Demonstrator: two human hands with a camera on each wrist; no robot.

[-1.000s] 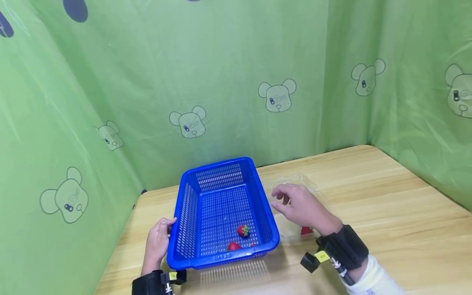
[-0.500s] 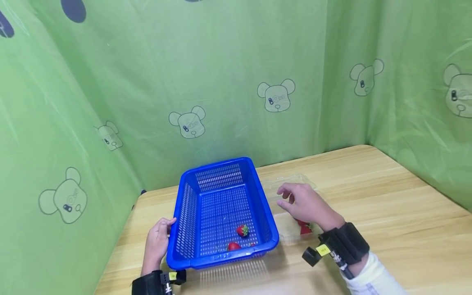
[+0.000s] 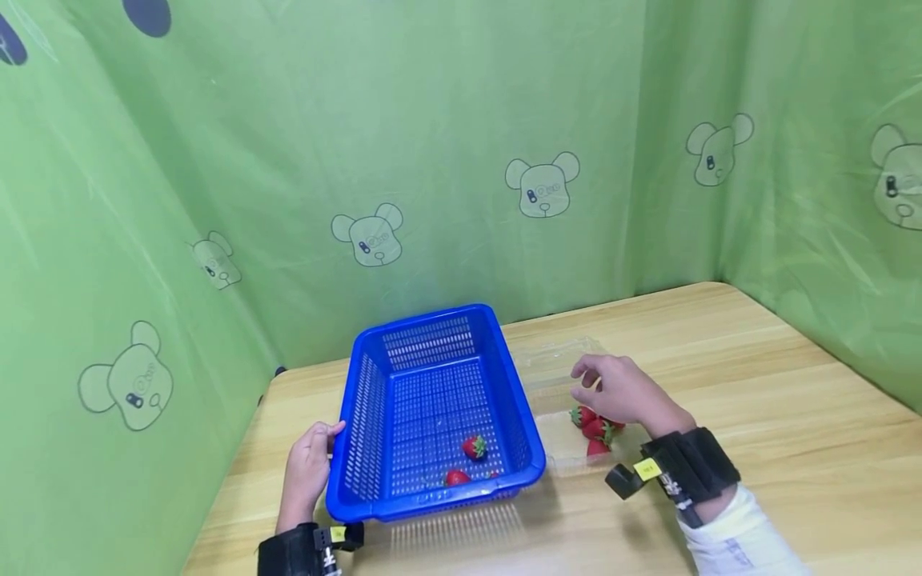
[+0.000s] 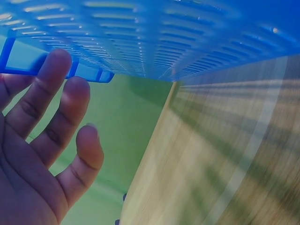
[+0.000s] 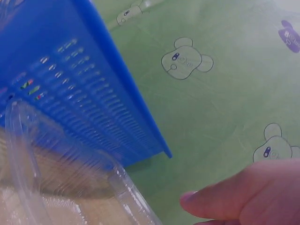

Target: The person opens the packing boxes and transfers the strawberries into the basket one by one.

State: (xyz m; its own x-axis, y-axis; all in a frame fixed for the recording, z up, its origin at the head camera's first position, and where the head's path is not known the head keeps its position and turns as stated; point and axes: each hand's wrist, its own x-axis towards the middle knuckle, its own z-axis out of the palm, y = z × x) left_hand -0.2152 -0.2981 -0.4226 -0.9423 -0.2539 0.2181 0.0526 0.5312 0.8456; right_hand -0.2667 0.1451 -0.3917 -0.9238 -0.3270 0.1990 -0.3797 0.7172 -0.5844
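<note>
A blue slotted plastic basket (image 3: 425, 408) takes up the centre of the head view. My left hand (image 3: 308, 472) grips its left rim, thumb on top and fingers (image 4: 61, 126) beneath the lip in the left wrist view. Inside, near the front, lie a strawberry (image 3: 474, 447) with green leaves and another strawberry (image 3: 457, 478) partly hidden by the front rim. To the right, an open clear plastic clamshell box (image 3: 562, 440) holds several strawberries (image 3: 598, 432). My right hand (image 3: 627, 390) hovers above them with loosely bent fingers and nothing visible in its grasp.
Both stand on a light wooden table (image 3: 756, 400). Green curtains (image 3: 446, 160) with bear-head drawings enclose the back and sides. The basket casts a slotted shadow (image 3: 454, 532) on the wood in front of it.
My right hand has moved rightward from beside the basket's right rim to over the clamshell box, uncovering more of the strawberries there. The left hand and basket stay almost where they were.
</note>
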